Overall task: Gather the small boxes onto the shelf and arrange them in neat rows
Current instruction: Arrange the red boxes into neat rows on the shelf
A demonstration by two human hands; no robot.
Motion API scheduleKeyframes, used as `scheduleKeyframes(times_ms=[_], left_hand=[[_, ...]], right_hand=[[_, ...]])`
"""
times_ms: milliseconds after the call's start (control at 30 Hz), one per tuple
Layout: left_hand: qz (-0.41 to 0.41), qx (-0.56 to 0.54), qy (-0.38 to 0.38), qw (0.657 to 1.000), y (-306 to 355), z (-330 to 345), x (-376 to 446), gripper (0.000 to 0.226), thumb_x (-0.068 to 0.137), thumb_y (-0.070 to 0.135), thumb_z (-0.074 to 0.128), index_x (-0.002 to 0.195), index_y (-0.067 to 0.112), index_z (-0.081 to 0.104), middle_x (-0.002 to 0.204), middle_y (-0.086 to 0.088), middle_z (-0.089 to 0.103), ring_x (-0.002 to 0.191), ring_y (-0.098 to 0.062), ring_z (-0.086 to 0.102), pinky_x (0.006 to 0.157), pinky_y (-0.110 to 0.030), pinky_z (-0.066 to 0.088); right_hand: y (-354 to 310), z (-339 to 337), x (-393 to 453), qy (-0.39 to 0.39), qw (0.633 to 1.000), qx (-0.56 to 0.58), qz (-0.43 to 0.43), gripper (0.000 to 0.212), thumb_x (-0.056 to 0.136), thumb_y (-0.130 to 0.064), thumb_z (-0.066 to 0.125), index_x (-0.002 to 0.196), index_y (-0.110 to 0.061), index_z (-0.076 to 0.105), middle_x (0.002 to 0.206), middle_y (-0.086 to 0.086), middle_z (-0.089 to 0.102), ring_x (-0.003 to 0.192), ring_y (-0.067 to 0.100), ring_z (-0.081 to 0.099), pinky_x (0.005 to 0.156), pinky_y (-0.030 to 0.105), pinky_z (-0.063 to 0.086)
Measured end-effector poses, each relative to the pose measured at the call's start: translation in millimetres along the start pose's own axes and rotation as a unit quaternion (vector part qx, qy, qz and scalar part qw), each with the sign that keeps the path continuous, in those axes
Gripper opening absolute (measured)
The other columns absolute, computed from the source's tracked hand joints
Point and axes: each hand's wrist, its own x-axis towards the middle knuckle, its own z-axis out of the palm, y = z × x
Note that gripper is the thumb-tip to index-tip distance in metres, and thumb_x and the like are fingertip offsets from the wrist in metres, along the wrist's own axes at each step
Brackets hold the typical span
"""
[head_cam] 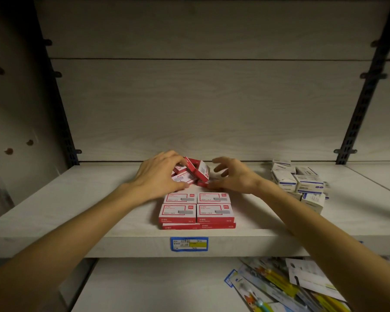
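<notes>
L hand covers jumbled red boxes; grip unclear.

Small red-and-white cardboard boxes lie flat in a tidy two-by-two block, stacked two layers deep, at the front edge of a pale wood-grain shelf. Just behind the block, toward the shelf's back wall, more boxes of the same kind sit in a loose jumble, several tilted on edge.
</notes>
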Motion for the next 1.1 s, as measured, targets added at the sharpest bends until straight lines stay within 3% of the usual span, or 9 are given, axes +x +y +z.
scheduleKeyframes(times_ms=[67, 267, 367, 500, 633, 733, 867, 1000, 1100], left_hand=[[0.004, 0.005, -0.015, 1.000, -2.9, -0.2, 3.2, 0.065, 0.072, 0.061, 0.079, 0.128, 0.038, 0.057, 0.127, 0.013, 0.057, 0.114, -0.013, 0.055, 0.091, -0.038, 0.052], [0.018, 0.010, -0.026, 0.999, -13.2, -3.1, 8.1, 0.068, 0.071, 0.059, 0.080, 0.130, 0.035, 0.056, 0.128, 0.013, 0.055, 0.113, -0.011, 0.053, 0.089, -0.037, 0.051], [0.024, -0.007, -0.009, 1.000, -21.9, 0.0, 3.1, 0.067, 0.074, 0.054, 0.079, 0.132, 0.032, 0.055, 0.129, 0.013, 0.054, 0.112, -0.009, 0.054, 0.087, -0.033, 0.052], [0.038, -0.010, 0.017, 0.999, -27.5, 1.0, -5.2, 0.068, 0.076, 0.055, 0.079, 0.134, 0.029, 0.054, 0.132, 0.013, 0.051, 0.108, -0.006, 0.056, 0.084, -0.029, 0.054], [0.099, 0.030, 0.018, 0.994, -27.1, -1.5, -7.2, 0.054, 0.082, 0.053, 0.074, 0.128, 0.029, 0.058, 0.128, 0.011, 0.053, 0.103, -0.005, 0.056, 0.076, -0.024, 0.052], [0.128, 0.065, -0.008, 0.990, -26.3, -1.8, -5.4, 0.041, 0.087, 0.051, 0.070, 0.120, 0.027, 0.066, 0.128, 0.008, 0.055, 0.100, -0.004, 0.055, 0.071, -0.016, 0.044], [0.124, 0.080, -0.010, 0.989, -24.8, -0.8, -5.0, 0.045, 0.089, 0.057, 0.065, 0.124, 0.028, 0.067, 0.126, 0.009, 0.058, 0.101, -0.004, 0.057, 0.066, -0.013, 0.033], [0.127, 0.101, 0.000, 0.987, -21.1, -3.1, -7.5, 0.049, 0.090, 0.057, 0.062, 0.127, 0.026, 0.066, 0.126, 0.008, 0.063, 0.108, -0.008, 0.060, 0.071, -0.018, 0.040], [0.119, 0.100, 0.004, 0.988, -18.5, -6.5, -9.4, 0.049, 0.091, 0.056, 0.062, 0.129, 0.026, 0.066, 0.126, 0.010, 0.066, 0.111, -0.009, 0.062, 0.075, -0.021, 0.044]], right_hand=[[-3.0, 0.9, 1.0, 0.008, 1.000, -0.007, -0.017, 0.082, 0.078, -0.035, 0.082, 0.148, -0.020, 0.041, 0.135, 0.001, 0.056, 0.111, 0.019, 0.059, 0.090, 0.034, 0.054], [-5.3, 8.4, 7.8, -0.004, 0.998, -0.023, -0.051, 0.051, 0.083, -0.041, 0.076, 0.129, -0.023, 0.062, 0.123, -0.004, 0.066, 0.100, 0.013, 0.064, 0.090, 0.034, 0.056], [-0.4, 7.0, 9.7, 0.047, 0.997, -0.005, -0.059, 0.033, 0.091, -0.038, 0.068, 0.119, -0.020, 0.069, 0.109, -0.004, 0.072, 0.091, 0.011, 0.069, 0.083, 0.035, 0.059], [10.7, -1.6, 11.3, 0.142, 0.984, 0.102, -0.021, 0.026, 0.095, -0.026, 0.064, 0.112, -0.009, 0.073, 0.099, 0.006, 0.075, 0.087, 0.020, 0.071, 0.080, 0.037, 0.059], [12.1, -11.9, 6.3, 0.179, 0.961, 0.212, -0.001, 0.024, 0.096, -0.020, 0.064, 0.110, -0.002, 0.071, 0.095, 0.013, 0.075, 0.085, 0.025, 0.071, 0.059, 0.014, 0.049], [9.4, -16.1, 3.9, 0.178, 0.955, 0.238, 0.001, 0.022, 0.098, -0.019, 0.060, 0.110, -0.004, 0.071, 0.092, 0.012, 0.075, 0.078, 0.020, 0.069, 0.058, 0.013, 0.048], [5.5, -14.7, 1.5, 0.122, 0.970, 0.209, 0.014, 0.022, 0.100, -0.016, 0.056, 0.110, -0.004, 0.071, 0.090, 0.008, 0.072, 0.075, 0.014, 0.066, 0.060, 0.015, 0.049], [5.1, -11.4, 1.3, 0.128, 0.963, 0.229, 0.068, 0.020, 0.095, -0.021, 0.063, 0.100, -0.006, 0.075, 0.093, 0.009, 0.075, 0.084, 0.018, 0.067, 0.067, 0.025, 0.050], [6.1, -12.4, -3.1, 0.132, 0.955, 0.238, 0.119, 0.021, 0.092, -0.027, 0.067, 0.095, -0.007, 0.075, 0.088, 0.006, 0.075, 0.079, 0.017, 0.065, 0.065, 0.027, 0.048]])
